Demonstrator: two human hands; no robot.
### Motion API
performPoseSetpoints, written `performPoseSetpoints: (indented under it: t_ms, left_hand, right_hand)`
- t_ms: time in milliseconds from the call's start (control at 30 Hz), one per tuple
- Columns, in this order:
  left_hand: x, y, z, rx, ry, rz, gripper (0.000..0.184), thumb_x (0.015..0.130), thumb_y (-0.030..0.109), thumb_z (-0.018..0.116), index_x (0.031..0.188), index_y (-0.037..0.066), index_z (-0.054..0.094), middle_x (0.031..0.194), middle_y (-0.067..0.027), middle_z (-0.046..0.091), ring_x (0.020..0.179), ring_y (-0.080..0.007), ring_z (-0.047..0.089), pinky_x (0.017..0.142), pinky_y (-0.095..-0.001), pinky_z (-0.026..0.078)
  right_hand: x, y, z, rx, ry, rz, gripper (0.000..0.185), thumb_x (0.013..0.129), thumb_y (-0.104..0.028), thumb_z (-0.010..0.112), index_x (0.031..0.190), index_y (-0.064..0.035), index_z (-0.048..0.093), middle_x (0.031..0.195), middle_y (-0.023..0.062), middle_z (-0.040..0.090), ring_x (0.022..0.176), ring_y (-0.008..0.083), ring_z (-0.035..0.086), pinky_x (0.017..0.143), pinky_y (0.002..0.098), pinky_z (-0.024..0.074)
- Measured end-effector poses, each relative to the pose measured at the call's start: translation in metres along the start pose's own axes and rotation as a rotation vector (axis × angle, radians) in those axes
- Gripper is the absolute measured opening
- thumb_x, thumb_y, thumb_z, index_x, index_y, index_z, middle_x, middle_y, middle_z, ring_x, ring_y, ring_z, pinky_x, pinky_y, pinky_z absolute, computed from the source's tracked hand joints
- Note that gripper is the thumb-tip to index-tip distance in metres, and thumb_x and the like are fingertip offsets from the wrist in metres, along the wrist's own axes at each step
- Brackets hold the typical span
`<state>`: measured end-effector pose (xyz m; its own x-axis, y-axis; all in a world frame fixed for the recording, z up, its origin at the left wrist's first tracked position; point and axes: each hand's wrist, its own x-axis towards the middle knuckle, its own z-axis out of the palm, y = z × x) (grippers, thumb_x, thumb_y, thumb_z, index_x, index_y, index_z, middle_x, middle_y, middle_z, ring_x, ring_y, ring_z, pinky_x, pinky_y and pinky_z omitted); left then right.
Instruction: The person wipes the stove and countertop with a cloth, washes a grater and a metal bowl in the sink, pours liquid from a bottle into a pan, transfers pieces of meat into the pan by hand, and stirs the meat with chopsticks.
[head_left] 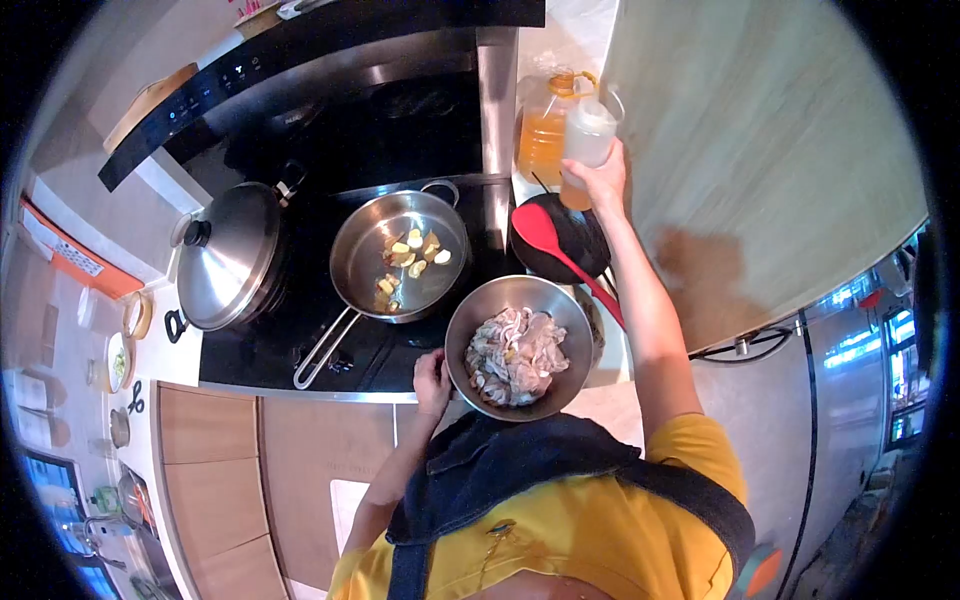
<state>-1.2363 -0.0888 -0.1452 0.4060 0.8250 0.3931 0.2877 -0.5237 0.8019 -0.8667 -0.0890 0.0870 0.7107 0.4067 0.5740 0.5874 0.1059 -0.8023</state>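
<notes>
Meanwhile, the right hand (603, 176) clasped a bottle (589, 135) — the left hand (432, 385), grip indistinct, risked slipping and tipping the bowl (580, 346).

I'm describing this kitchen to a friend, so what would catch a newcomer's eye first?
Probably the red spoon, lying across a black pan. Next, the metal bowl of raw meat beside the left hand, then the translucent bottle held in the right hand.
</notes>
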Motion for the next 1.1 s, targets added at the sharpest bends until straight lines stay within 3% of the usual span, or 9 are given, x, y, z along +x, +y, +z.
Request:
performPoseSetpoints:
  t_ms: [133, 333, 400, 667, 767, 833, 933, 1000, 1100]
  left_hand:
    - [0.002, 0.001, 0.0, 0.149, -0.054, 0.09, 0.02, 0.076, 0.012, 0.059, 0.093, 0.003, 0.056, 0.08, -0.0147, 0.054, 0.077, -0.0322, 0.051, 0.071, -0.0388, 0.041]
    - [0.004, 0.001, 0.001, 0.179, -0.104, 0.111, 0.027, 0.071, 0.014, 0.061, 0.095, 0.003, 0.055, 0.085, -0.0152, 0.053, 0.081, -0.034, 0.05, 0.073, -0.0402, 0.04]
    - [0.003, 0.002, 0.0, 0.203, -0.111, 0.102, 0.029, 0.069, 0.013, 0.061, 0.096, 0.003, 0.055, 0.085, -0.015, 0.053, 0.081, -0.0339, 0.049, 0.073, -0.0404, 0.04]
    - [0.003, 0.005, 0.001, 0.243, -0.143, 0.099, 0.028, 0.07, 0.013, 0.059, 0.095, 0.002, 0.054, 0.087, -0.0155, 0.051, 0.084, -0.0344, 0.047, 0.074, -0.0404, 0.039]
    - [0.002, -0.003, 0.002, 0.222, -0.133, 0.172, 0.027, 0.071, 0.013, 0.059, 0.095, 0.001, 0.055, 0.086, -0.0158, 0.052, 0.083, -0.0344, 0.047, 0.074, -0.0406, 0.039]
    - [0.004, 0.007, 0.0, 0.151, -0.116, 0.117, 0.026, 0.072, 0.012, 0.06, 0.095, 0.001, 0.055, 0.085, -0.0158, 0.052, 0.083, -0.0344, 0.048, 0.074, -0.0407, 0.039]
    - [0.002, 0.001, -0.001, 0.162, -0.129, 0.11, 0.024, 0.073, 0.012, 0.059, 0.094, 0.002, 0.055, 0.085, -0.0157, 0.052, 0.083, -0.0343, 0.048, 0.075, -0.0409, 0.04]
    - [0.002, 0.001, 0.003, 0.157, -0.104, 0.107, 0.023, 0.074, 0.012, 0.059, 0.094, 0.002, 0.055, 0.084, -0.0155, 0.052, 0.083, -0.0342, 0.049, 0.076, -0.041, 0.04]
    - [0.005, 0.003, -0.001, 0.152, -0.115, 0.129, 0.019, 0.076, 0.012, 0.057, 0.093, 0.002, 0.055, 0.086, -0.0149, 0.053, 0.083, -0.0335, 0.049, 0.076, -0.0408, 0.04]
  right_hand:
    - [0.032, 0.092, -0.001, -0.262, 0.305, -0.034, 0.08, 0.05, -0.016, 0.08, 0.118, -0.0034, 0.04, 0.108, 0.0154, 0.052, 0.101, 0.0284, 0.052, 0.088, 0.0377, 0.0414]
    - [0.04, 0.141, 0.016, -0.213, 0.232, 0.033, 0.07, 0.053, -0.017, 0.078, 0.112, -0.0037, 0.043, 0.105, 0.0164, 0.055, 0.098, 0.0262, 0.055, 0.084, 0.0351, 0.0433]
    - [0.036, 0.146, 0.022, -0.228, 0.228, -0.121, 0.072, 0.053, -0.017, 0.078, 0.115, -0.0039, 0.043, 0.105, 0.0162, 0.056, 0.098, 0.0261, 0.055, 0.085, 0.0353, 0.0432]
    - [0.032, 0.174, 0.014, -0.157, 0.166, 0.091, 0.078, 0.05, -0.018, 0.08, 0.117, -0.0024, 0.043, 0.108, 0.0169, 0.054, 0.1, 0.0286, 0.053, 0.088, 0.0371, 0.0412]
    - [0.021, 0.161, 0.009, -0.28, 0.158, 0.084, 0.075, 0.054, -0.021, 0.08, 0.118, -0.0037, 0.044, 0.106, 0.0154, 0.056, 0.098, 0.0268, 0.055, 0.086, 0.0355, 0.0434]
    - [-0.001, 0.144, 0.002, -0.527, 0.207, 0.117, 0.056, 0.06, -0.021, 0.076, 0.108, -0.0025, 0.053, 0.099, 0.0162, 0.058, 0.093, 0.0268, 0.057, 0.082, 0.0353, 0.0448]
    - [-0.085, 0.056, -0.044, -0.577, -0.118, -0.001, 0.025, 0.068, -0.011, 0.068, 0.09, -0.0019, 0.059, 0.088, 0.019, 0.058, 0.081, 0.0337, 0.057, 0.072, 0.0419, 0.0449]
    - [-0.14, 0.039, -0.065, -0.902, -0.376, -0.017, 0.023, 0.066, -0.01, 0.068, 0.088, -0.0052, 0.06, 0.087, 0.0172, 0.057, 0.085, 0.0343, 0.055, 0.076, 0.0432, 0.0437]
    - [-0.183, 0.031, -0.083, -1.072, -0.461, -0.172, 0.028, 0.07, -0.008, 0.059, 0.099, -0.0063, 0.058, 0.088, 0.0149, 0.054, 0.088, 0.0312, 0.051, 0.073, 0.0417, 0.0416]
